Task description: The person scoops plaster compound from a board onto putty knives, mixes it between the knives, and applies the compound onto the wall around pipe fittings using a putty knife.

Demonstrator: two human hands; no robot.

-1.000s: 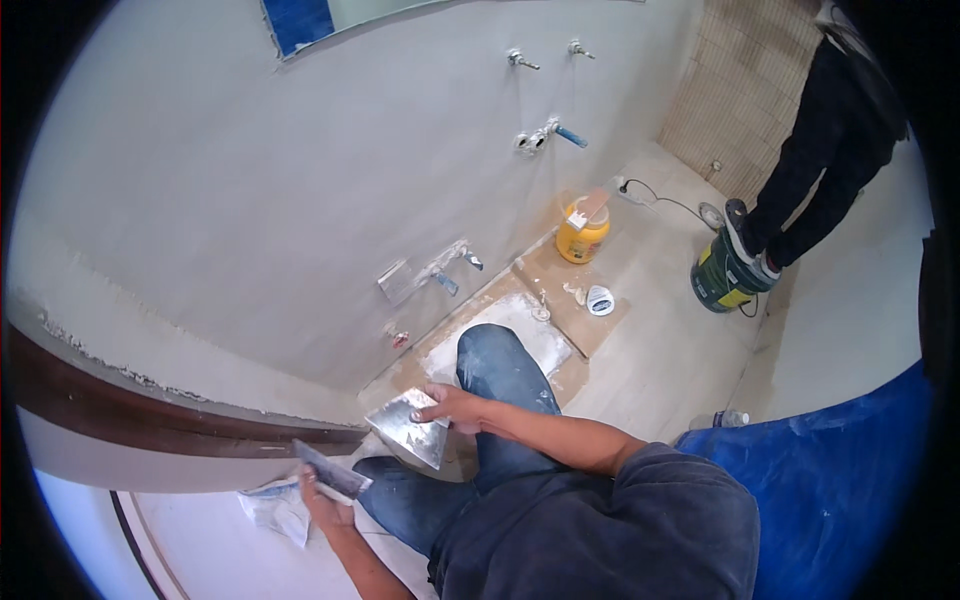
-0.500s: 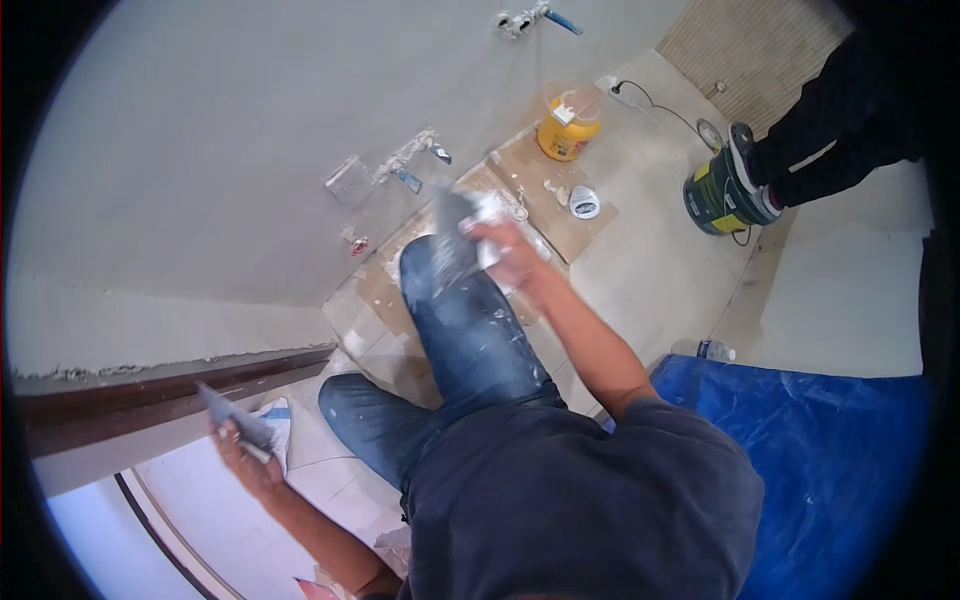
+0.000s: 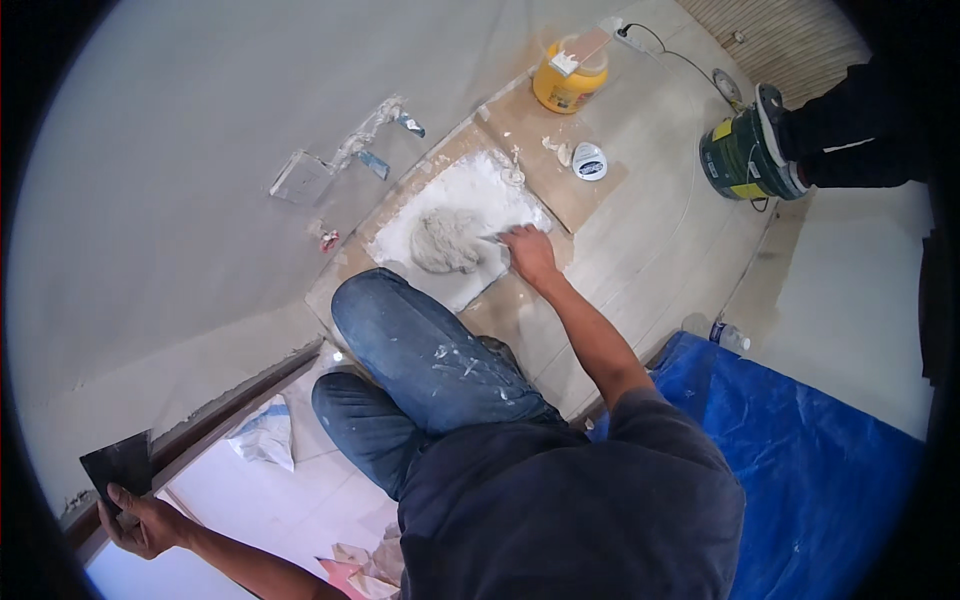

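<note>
At the lower left, my left hand (image 3: 142, 522) grips a dark, flat putty knife (image 3: 118, 466), held up against the wall's lower edge. My right hand (image 3: 530, 254) reaches down and closes round another putty knife (image 3: 490, 238). Its blade shows only as a thin edge, beside a grey heap of wet plaster (image 3: 443, 240). That heap sits on a white-coated sheet (image 3: 400, 215) spread over cardboard (image 3: 555, 200) on the floor, just ahead of my bent knees.
Beyond the sheet stand a yellow tub (image 3: 568, 85) and a round white lid (image 3: 589, 162). Another person's feet (image 3: 775, 140) rest on a green bucket (image 3: 735, 158). A blue tarp (image 3: 800, 460) covers the right side; a white bag (image 3: 265, 432) lies at left.
My right hand has lowered its putty knife from above my knee to the plaster heap. My left hand has moved outward and down to the left with its knife. The view has shifted slightly.
</note>
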